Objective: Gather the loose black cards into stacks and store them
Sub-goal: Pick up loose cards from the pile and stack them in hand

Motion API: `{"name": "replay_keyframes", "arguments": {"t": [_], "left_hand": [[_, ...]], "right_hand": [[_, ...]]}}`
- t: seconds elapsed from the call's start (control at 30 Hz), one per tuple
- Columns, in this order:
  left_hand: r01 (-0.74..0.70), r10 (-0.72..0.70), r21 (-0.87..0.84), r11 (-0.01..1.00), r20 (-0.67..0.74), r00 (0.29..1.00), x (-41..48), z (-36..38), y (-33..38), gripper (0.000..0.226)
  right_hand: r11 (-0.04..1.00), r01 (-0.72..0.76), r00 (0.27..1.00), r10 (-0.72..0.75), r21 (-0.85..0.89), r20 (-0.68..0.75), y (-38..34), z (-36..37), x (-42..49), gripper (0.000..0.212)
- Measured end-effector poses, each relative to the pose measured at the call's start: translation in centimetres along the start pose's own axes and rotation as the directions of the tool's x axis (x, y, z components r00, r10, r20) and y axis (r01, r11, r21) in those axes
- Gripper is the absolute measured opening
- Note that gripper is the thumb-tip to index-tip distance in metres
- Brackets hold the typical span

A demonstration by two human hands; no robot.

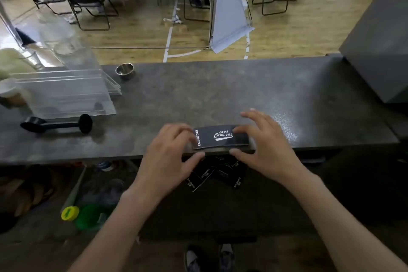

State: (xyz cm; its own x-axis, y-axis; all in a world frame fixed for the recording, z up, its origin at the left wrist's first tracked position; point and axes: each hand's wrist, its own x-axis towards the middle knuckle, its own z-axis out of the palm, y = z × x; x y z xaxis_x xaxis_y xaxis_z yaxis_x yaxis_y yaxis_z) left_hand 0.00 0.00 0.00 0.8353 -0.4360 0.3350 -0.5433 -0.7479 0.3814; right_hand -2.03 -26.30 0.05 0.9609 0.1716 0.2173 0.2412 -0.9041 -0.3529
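Stack of black cards: lying flat at the near edge of the counter, white writing facing up, sitting right between the two hands.
Left hand: pinching the stack's left end, with fingers curling over the top and the thumb pressing the near side.
Right hand: pinching the right end the same way, with a few fingers lifting off.
Why held so: both hands are squeezing from the two ends, probably so the cards are lining up neatly.
Loose black cards: lying in a messy pile on a dark lower shelf just under the counter edge, below the hands, waiting to be gathered.
Why at the edge: I am guessing it is the spot closest to the pile.
Storing place: I cannot tell where it is.
Farther off: a black scoop, clear plastic sheets and a small metal cup are sitting well apart on the left.
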Motion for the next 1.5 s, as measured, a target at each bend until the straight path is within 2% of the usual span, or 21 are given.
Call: {"name": "replay_keyframes", "arguments": {"t": [0.1,0.17,0.27,0.43,0.53,0.6,0.73,0.83,0.93,1.0,1.07,1.13,1.2,1.37,1.5], "left_hand": [[-0.016,-0.003,0.087,0.996,0.213,0.977,2.4,0.9,-0.9,0.042],[0.028,-0.040,0.044,0.999,0.315,0.948,3.5,1.4,-0.9,0.037],[-0.012,0.023,-0.044,0.999,0.253,0.967,3.0,1.6,-0.4,0.030],[-0.161,0.164,-0.031,0.987,0.158,0.974,-0.7,1.8,1.3,0.028],[-0.247,0.259,-0.112,0.962,0.101,0.961,-4.0,3.1,1.2,0.026],[-0.262,0.282,-0.146,0.954,0.137,0.950,-6.3,4.9,0.7,0.027],[-0.028,0.109,-0.284,0.958,0.276,0.955,-8.6,10.6,-1.5,0.036],[0.165,-0.064,-0.395,0.904,0.257,0.964,-8.9,15.7,-3.6,0.017],[0.271,-0.173,-0.417,0.868,0.257,0.951,-9.0,19.4,-5.4,0.039],[0.277,-0.183,-0.438,0.855,0.245,0.952,-9.2,21.8,-6.7,0.047],[0.202,-0.115,-0.451,0.869,0.212,0.970,-9.6,23.9,-8.0,0.049],[0.081,0.001,-0.434,0.897,0.187,0.982,-9.9,25.5,-9.1,0.044],[0.018,0.065,-0.411,0.911,0.189,0.980,-10.2,26.8,-9.9,0.041],[-0.128,0.181,-0.318,0.939,0.142,0.973,-11.9,29.7,-10.5,0.039],[-0.184,0.196,-0.198,0.963,0.038,0.980,-13.2,31.0,-10.5,0.052]], "right_hand": [[0.998,-0.005,0.986,-0.007,0.069,0.166,0.2,-0.4,1.9,0.050],[0.995,-0.025,0.982,0.007,0.096,0.186,0.2,-0.7,2.4,0.047],[0.997,0.005,0.987,-0.018,0.079,0.162,0.0,-0.8,1.3,0.039],[0.999,0.045,0.994,-0.048,0.027,0.095,-0.9,0.0,-3.4,0.037],[0.991,0.068,0.996,-0.074,0.111,0.045,-1.3,1.6,-7.4,0.036],[0.982,0.047,0.996,-0.060,0.182,0.064,-0.9,3.9,-9.9,0.037],[0.971,-0.003,0.997,-0.016,0.238,0.078,1.8,10.1,-11.5,0.033],[0.937,-0.055,0.998,0.051,0.344,0.019,4.6,15.3,-10.3,0.019],[0.893,-0.026,0.999,0.038,0.450,-0.017,7.2,19.6,-9.4,0.015],[0.879,-0.012,0.999,0.029,0.476,-0.028,8.9,22.0,-9.2,0.027],[0.886,0.050,0.999,-0.041,0.462,-0.028,10.6,24.3,-9.5,0.030],[0.886,0.162,0.986,-0.160,0.434,-0.042,12.1,26.0,-9.5,0.021],[0.880,0.224,0.974,-0.218,0.419,-0.061,13.1,27.1,-9.5,0.020],[0.869,0.327,0.945,-0.311,0.371,-0.104,14.5,29.0,-10.2,0.027],[0.847,0.390,0.921,-0.364,0.361,-0.141,14.8,29.7,-10.6,0.034]]}}
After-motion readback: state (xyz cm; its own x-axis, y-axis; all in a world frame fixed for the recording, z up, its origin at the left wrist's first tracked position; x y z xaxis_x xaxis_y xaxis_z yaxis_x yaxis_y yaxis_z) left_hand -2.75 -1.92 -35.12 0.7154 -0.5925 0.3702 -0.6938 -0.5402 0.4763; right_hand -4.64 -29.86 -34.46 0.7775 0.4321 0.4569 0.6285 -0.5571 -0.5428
